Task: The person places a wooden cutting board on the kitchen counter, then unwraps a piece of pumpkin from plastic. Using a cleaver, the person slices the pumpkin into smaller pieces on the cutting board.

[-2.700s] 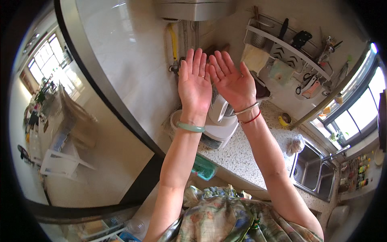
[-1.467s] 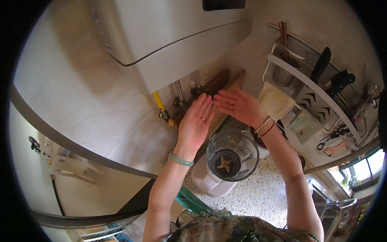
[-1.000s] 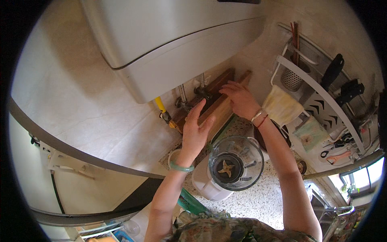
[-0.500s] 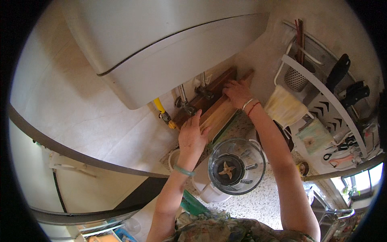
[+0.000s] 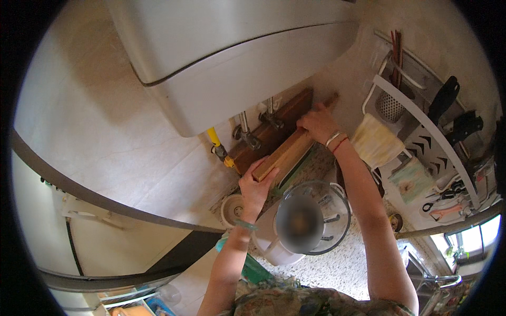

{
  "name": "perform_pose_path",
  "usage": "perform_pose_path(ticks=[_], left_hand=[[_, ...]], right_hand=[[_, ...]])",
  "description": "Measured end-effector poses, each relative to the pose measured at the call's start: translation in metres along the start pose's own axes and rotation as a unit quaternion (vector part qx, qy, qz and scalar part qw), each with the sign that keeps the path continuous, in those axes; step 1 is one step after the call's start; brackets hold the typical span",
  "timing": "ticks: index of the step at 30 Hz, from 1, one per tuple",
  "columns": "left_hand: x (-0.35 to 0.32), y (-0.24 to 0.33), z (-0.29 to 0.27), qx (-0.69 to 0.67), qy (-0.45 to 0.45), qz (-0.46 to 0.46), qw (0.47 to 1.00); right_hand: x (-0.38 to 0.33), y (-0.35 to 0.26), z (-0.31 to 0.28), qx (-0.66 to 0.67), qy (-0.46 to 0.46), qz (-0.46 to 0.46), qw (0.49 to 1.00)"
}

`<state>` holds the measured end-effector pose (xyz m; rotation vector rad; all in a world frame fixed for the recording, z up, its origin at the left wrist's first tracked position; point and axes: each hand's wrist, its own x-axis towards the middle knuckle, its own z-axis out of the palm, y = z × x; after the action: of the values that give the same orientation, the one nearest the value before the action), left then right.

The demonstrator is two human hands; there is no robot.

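Note:
A thick wooden cutting board point(image 5: 283, 153) stands on its edge near the wall, with its top edge toward me. My left hand point(image 5: 254, 190) is closed around its left end, thumb on the near side. On the right end, my right hand point(image 5: 318, 125) curls its fingers over the top edge. Behind it a darker wooden board point(image 5: 287, 114) leans against the wall, apart from the held one. In front of the held board, the edge of a green board or tray point(image 5: 296, 169) shows. Just nearer to me is a clear blender jug point(image 5: 341, 231), its middle blurred.
Valves and a yellow gas pipe point(image 5: 213, 137) come from the wall under a grey water heater point(image 5: 237, 68). A small white bowl-like container point(image 5: 230, 209) sits left of the jug. At right hang a knife rack point(image 5: 440, 126) and a yellow cloth point(image 5: 375, 141).
The left hand has moved from the board's top to grip its left end. A wider gap now shows between the held board and the darker one behind.

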<state>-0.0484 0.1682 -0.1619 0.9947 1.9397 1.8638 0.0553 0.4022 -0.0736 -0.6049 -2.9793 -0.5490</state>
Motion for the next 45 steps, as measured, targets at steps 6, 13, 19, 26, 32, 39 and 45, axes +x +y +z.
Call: perform_pose_path(ticks=[6,13,19,26,32,39,45], left_hand=[[-0.011,-0.002,0.005,0.014,0.05,0.082,0.995],[-0.024,0.018,-0.018,-0.083,0.067,0.106,0.989],[-0.043,0.055,-0.04,-0.09,0.084,0.166,0.978],[-0.077,0.102,-0.084,-0.089,0.086,0.239,0.963],[-0.11,0.127,-0.121,-0.04,0.1,0.289,0.951],[-0.159,0.14,-0.185,-0.061,0.142,0.325,0.933],[-0.212,0.144,-0.263,-0.048,0.232,0.386,0.892]], right_hand=[[-0.01,-0.003,-0.005,0.01,0.032,-0.008,0.999],[-0.027,-0.014,-0.046,0.058,0.091,-0.032,0.994],[-0.047,-0.02,-0.09,0.051,0.153,-0.076,0.984],[-0.079,-0.047,-0.155,0.051,0.194,-0.104,0.974],[-0.108,-0.08,-0.198,0.063,0.254,-0.11,0.959],[-0.138,-0.14,-0.253,0.067,0.288,-0.141,0.945],[-0.158,-0.213,-0.3,0.078,0.366,-0.179,0.91]])
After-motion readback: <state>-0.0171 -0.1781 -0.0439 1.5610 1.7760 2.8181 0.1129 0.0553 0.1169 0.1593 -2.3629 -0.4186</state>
